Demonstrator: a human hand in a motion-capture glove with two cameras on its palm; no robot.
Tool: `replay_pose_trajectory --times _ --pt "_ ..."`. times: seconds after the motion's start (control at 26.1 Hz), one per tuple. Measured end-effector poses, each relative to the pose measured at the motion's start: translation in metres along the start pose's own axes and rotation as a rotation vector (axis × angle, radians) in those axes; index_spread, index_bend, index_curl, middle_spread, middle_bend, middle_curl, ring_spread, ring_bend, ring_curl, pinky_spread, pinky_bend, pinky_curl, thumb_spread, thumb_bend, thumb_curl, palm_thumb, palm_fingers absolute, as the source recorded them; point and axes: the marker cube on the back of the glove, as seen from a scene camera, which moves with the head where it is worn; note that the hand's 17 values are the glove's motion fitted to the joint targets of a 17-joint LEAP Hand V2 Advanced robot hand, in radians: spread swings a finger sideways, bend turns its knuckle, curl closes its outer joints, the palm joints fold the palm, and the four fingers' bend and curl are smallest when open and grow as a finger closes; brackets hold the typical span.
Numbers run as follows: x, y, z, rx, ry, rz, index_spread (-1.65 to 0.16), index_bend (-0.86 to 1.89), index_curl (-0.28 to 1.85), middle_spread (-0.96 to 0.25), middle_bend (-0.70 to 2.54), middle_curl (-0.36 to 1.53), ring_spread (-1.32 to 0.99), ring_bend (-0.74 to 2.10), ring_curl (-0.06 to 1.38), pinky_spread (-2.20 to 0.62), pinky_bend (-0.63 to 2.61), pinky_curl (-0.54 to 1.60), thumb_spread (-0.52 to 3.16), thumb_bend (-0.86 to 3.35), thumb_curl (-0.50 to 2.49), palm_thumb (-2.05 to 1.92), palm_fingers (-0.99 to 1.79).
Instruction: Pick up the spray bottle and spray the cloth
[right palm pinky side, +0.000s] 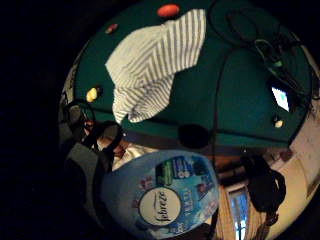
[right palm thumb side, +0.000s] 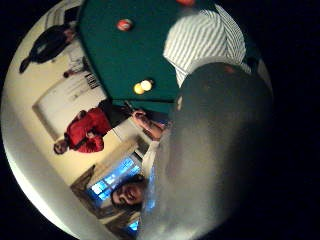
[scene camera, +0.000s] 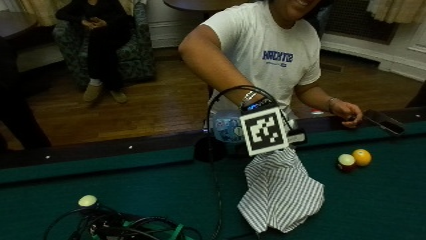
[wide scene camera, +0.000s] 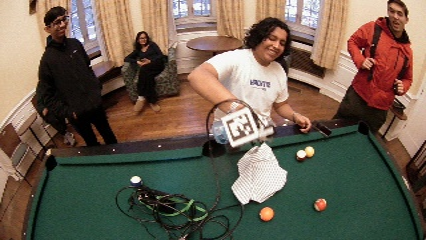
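I saw my hand (scene camera: 256, 107) over the near rail of the table (scene camera: 386, 200), mostly hidden, so I could not tell how the fingers sat; the bottle (scene camera: 226, 127) was up there with it, off the felt and close against the palm. The cloth (scene camera: 283, 192) lay rumpled on the felt just below, one corner toward the rail. A tangle of cables (wide scene camera: 173, 210) crowded the felt on one side. I counted five balls (wide scene camera: 266, 213) in all, four scattered on the open felt beyond the cloth and one by the cables.
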Motion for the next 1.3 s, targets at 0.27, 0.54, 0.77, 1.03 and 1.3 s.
replay_pose_trajectory --times 0.27,0.54,0.77,1.03,1.3 --pt "-0.019 -0.051 0.044 -0.107 0.006 0.163 -0.26 0.42 0.57 -0.21 0.69 0.58 -0.22 0.81 0.5 -0.3 0.53 0.44 0.28 -0.02 0.75 0.96 1.38" --pt "-0.02 -0.076 0.081 -0.24 0.129 0.247 -0.27 0.4 0.58 -0.21 0.69 0.58 -0.22 0.81 0.5 -0.31 0.53 0.44 0.29 -0.02 0.77 0.97 1.38" --pt "-0.044 -0.056 0.056 -0.156 0.042 0.145 -0.27 0.39 0.58 -0.21 0.69 0.58 -0.22 0.81 0.5 -0.31 0.53 0.44 0.3 -0.03 0.78 0.97 1.38" --pt "-0.089 0.0 -0.017 0.067 -0.182 -0.133 -0.27 0.38 0.59 -0.21 0.69 0.57 -0.22 0.81 0.5 -0.31 0.52 0.44 0.31 -0.03 0.79 0.97 1.38" --pt "-0.138 0.028 -0.05 0.404 -0.396 -0.525 -0.27 0.38 0.6 -0.21 0.69 0.57 -0.22 0.8 0.5 -0.31 0.52 0.43 0.31 -0.03 0.8 0.96 1.38"
